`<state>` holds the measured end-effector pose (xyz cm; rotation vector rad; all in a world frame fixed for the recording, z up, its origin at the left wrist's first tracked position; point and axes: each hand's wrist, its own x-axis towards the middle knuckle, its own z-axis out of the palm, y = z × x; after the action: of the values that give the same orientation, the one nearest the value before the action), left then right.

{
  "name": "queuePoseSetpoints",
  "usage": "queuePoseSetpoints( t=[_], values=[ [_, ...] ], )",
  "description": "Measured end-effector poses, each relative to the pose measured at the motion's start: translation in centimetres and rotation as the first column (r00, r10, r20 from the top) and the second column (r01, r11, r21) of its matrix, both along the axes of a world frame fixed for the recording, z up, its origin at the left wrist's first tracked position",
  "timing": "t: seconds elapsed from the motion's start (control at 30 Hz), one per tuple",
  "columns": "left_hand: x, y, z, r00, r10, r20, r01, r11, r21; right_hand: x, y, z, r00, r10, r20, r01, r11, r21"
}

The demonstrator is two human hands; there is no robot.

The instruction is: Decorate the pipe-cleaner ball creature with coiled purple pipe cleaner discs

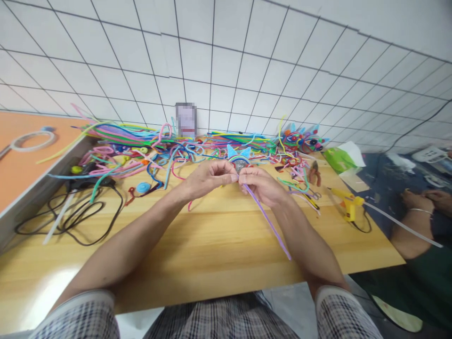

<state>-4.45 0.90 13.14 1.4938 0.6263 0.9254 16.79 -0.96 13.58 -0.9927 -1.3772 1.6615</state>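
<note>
My left hand [214, 179] and my right hand [260, 185] meet fingertip to fingertip above the middle of the table, both pinched closed. Between them they hold one end of a purple pipe cleaner [267, 220]; that end is hidden by the fingers. Its long tail slants down from under my right hand toward the table's front. Just beyond my fingertips is a pipe-cleaner piece with light blue pointed ears [239, 151] and a shiny grey middle, partly covered by my hands.
Bundles of coloured pipe cleaners [123, 132] line the wall side. A finished-looking colourful figure [305, 139] stands at back right. Pliers [314, 174] and a yellow glue gun [351, 205] lie right; a black cable [102, 219] coils left. Another person's hand [418, 200] is at far right.
</note>
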Motion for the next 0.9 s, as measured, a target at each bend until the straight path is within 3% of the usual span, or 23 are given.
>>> queuePoseSetpoints(
  t=[0.2,0.4,0.47,0.57,0.67,0.8,0.9],
  values=[
    [1.0,-0.7,-0.6,0.980,0.100,0.172,-0.073,0.985,-0.155,-0.4,-0.2,0.0,0.999,-0.010,-0.051,0.012,0.999,0.034],
    [3.7,-2.5,-1.4,0.880,0.274,0.389,-0.069,0.883,-0.464,-1.5,0.0,-1.0,0.989,-0.099,-0.113,0.106,0.992,0.064],
    [3.7,-2.5,-1.5,0.873,0.282,0.399,-0.056,0.869,-0.492,-1.3,0.2,-1.2,0.987,-0.110,-0.113,0.116,0.992,0.045],
    [2.7,-1.6,-1.3,0.943,0.134,0.305,-0.021,0.938,-0.345,-0.7,0.4,-1.0,0.994,-0.071,-0.086,0.072,0.997,0.013],
    [1.0,-0.3,-0.8,0.993,0.017,0.114,-0.002,0.991,-0.132,0.0,0.5,-0.6,0.999,-0.005,-0.053,0.003,1.000,-0.025],
    [-0.4,0.3,-0.3,0.997,-0.068,-0.036,0.068,0.998,0.017,0.2,0.3,-0.3,0.997,0.074,0.009,-0.074,0.996,-0.040],
    [-0.3,0.2,-0.3,0.998,-0.050,-0.035,0.051,0.997,0.058,0.2,0.1,-0.2,0.997,0.076,0.009,-0.076,0.997,-0.032]
  ],
)
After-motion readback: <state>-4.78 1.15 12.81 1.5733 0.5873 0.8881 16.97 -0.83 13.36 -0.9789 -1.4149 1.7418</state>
